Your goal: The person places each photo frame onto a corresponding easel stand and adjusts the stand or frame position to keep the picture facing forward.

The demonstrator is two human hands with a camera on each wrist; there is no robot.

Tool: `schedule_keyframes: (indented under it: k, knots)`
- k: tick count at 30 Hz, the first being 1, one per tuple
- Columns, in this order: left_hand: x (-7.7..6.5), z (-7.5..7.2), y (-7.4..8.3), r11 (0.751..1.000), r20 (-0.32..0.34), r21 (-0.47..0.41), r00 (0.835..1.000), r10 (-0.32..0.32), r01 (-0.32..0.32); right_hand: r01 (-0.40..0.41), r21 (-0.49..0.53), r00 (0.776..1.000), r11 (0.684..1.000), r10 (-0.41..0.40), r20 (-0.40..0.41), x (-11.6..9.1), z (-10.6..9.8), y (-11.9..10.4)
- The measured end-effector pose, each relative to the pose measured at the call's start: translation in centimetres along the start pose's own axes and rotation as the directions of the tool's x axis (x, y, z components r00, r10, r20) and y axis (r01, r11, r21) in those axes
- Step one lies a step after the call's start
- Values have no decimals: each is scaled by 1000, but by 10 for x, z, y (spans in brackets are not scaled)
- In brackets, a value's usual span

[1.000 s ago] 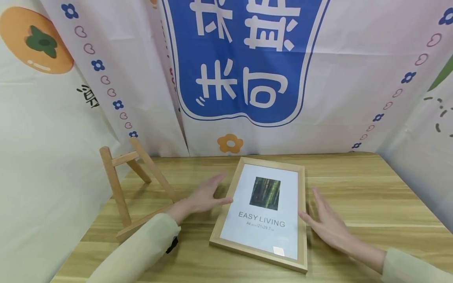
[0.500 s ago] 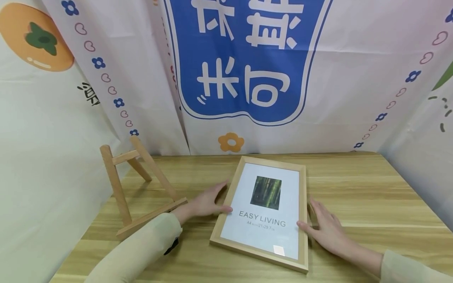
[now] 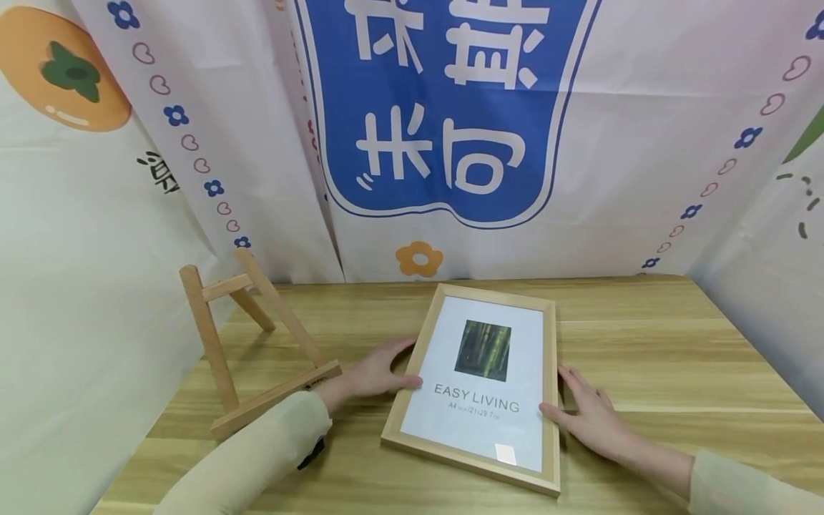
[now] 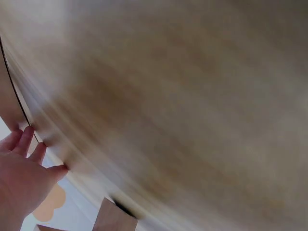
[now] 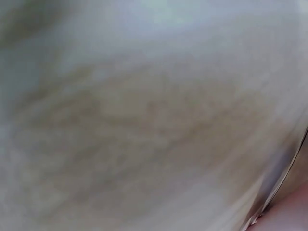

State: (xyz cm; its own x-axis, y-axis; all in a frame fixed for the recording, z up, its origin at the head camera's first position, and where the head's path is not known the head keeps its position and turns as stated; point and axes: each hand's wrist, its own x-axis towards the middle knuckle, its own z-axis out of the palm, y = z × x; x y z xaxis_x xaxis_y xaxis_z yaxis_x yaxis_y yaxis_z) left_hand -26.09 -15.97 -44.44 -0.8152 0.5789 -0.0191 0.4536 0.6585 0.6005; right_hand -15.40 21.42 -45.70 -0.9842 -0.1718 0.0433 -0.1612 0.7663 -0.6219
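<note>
A light wood picture frame [image 3: 496, 447] lies flat and slightly turned on the table, with a white "EASY LIVING" sheet and a small bamboo picture behind its clear front. My left hand [image 3: 376, 370] grips its left side, thumb on top of the border and fingers against the outer edge. On the opposite side my right hand [image 3: 595, 422] holds the border in the same way, lower down. The left wrist view shows the fingertips of the left hand [image 4: 26, 173] at the frame's edge. Only a blurred bit of the right hand [image 5: 288, 211] shows in the right wrist view.
A small wooden easel [image 3: 212, 343] stands left of the frame, its ledge close to my left forearm. The wooden table [image 3: 656, 357] ends at a printed cloth backdrop [image 3: 611, 186], with pale cloth walls on both sides.
Both hands have closed in on the frame's sides; the right one moved a little down and inward, the left slightly down. The frame and easel have stayed in place.
</note>
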Motion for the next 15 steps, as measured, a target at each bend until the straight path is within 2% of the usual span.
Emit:
schedule_keyframes:
  k: [7,15]
  knots:
    - [0,6,-1,998,-43,-56,999,12,-14,-4,94,1000,996,4,5,2,-1,-5]
    - [3,10,8,975,-54,-218,997,-57,44,-10,235,1000,972,7,14,5,-3,-4]
